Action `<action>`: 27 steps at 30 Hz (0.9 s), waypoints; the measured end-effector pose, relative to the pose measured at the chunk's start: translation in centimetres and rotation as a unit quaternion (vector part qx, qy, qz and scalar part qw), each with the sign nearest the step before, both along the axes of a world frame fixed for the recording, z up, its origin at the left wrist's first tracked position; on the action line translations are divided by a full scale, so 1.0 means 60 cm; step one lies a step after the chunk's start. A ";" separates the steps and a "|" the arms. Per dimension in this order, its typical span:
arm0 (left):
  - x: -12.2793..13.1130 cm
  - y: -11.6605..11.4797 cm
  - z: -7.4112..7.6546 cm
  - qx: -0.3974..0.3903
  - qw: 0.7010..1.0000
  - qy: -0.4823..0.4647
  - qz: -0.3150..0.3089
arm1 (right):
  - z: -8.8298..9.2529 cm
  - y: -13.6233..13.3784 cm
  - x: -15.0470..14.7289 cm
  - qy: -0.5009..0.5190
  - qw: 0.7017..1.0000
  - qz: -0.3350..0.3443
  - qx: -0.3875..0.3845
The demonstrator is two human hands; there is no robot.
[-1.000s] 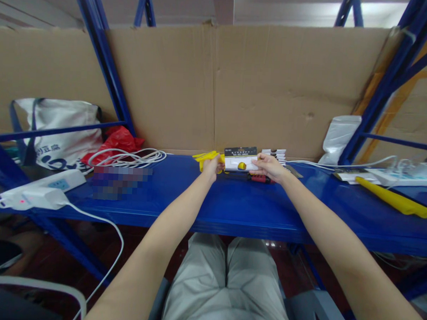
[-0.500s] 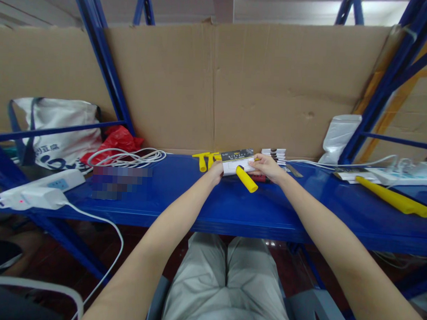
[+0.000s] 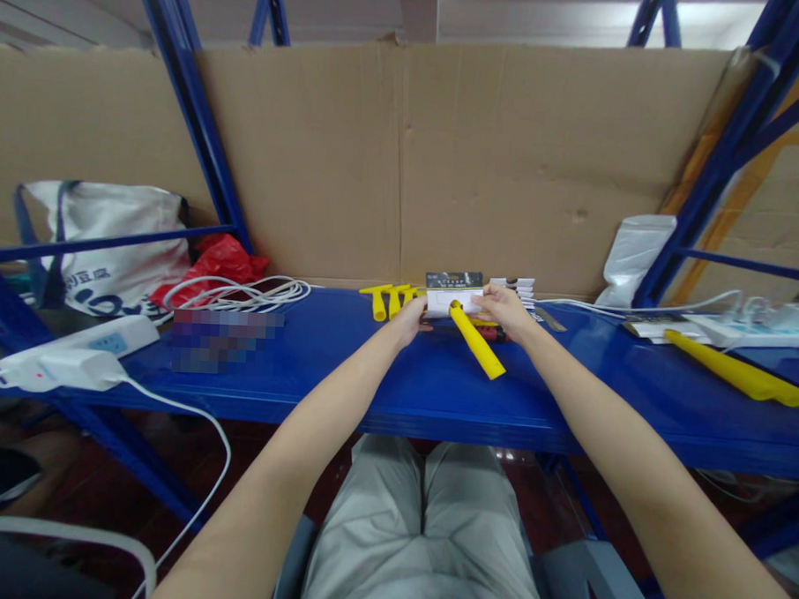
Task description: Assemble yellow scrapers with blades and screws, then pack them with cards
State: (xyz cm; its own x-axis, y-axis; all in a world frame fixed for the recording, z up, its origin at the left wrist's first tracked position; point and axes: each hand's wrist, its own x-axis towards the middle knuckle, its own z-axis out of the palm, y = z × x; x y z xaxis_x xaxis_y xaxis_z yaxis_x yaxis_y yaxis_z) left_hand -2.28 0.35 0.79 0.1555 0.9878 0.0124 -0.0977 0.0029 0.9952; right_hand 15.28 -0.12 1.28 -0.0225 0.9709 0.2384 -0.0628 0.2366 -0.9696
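A black-and-white printed card sleeve [image 3: 449, 287] is held up between my two hands, above the back part of the blue shelf. A yellow handle [image 3: 477, 338] sticks out through the card's front and points down and to the right. The tool's head is hidden behind the card. My left hand [image 3: 410, 321] is closed on the card's left edge. On the right edge, my right hand [image 3: 501, 309] pinches the card near its top. Just left of my hands lie several yellow T-shaped tools [image 3: 378, 303]. Something red and black [image 3: 494, 333] lies under the held card.
A stack of white-and-black cards [image 3: 520, 291] and a flat metal strip [image 3: 550, 319] lie right of my hands. A long yellow piece [image 3: 734, 367] is farther right. Coiled white cable [image 3: 260, 293], a power strip [image 3: 79, 353] and a cloth bag [image 3: 111, 243] occupy the left.
The card has turned to sit more level and face me. More of the yellow handle now shows, reaching further down and right. My left hand has shifted slightly right.
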 end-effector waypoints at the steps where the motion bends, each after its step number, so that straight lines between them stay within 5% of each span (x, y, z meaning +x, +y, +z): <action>1: -0.001 0.001 0.001 0.003 1.000 -0.009 0.000 | 0.001 0.000 0.000 0.002 1.000 -0.007 0.001; 14: -0.003 -0.008 0.012 0.017 0.993 -0.086 -0.078 | -0.009 0.020 0.000 -0.002 0.996 -0.061 0.063; 19: 0.002 -0.004 0.008 0.010 0.994 -0.106 -0.013 | -0.017 0.029 -0.004 -0.051 0.987 -0.074 0.131; 27: 0.010 -0.008 0.011 0.000 0.985 -0.169 0.045 | -0.018 0.023 0.011 -0.332 0.882 -0.154 0.297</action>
State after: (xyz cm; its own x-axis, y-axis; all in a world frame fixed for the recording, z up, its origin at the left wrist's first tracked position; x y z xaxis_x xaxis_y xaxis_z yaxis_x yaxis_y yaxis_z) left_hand -1.68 -0.15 1.42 0.0534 0.9974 0.0488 -0.4235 -0.0216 0.9056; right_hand 15.97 1.26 0.22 -0.1053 0.6631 0.7410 0.6281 0.6221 -0.4675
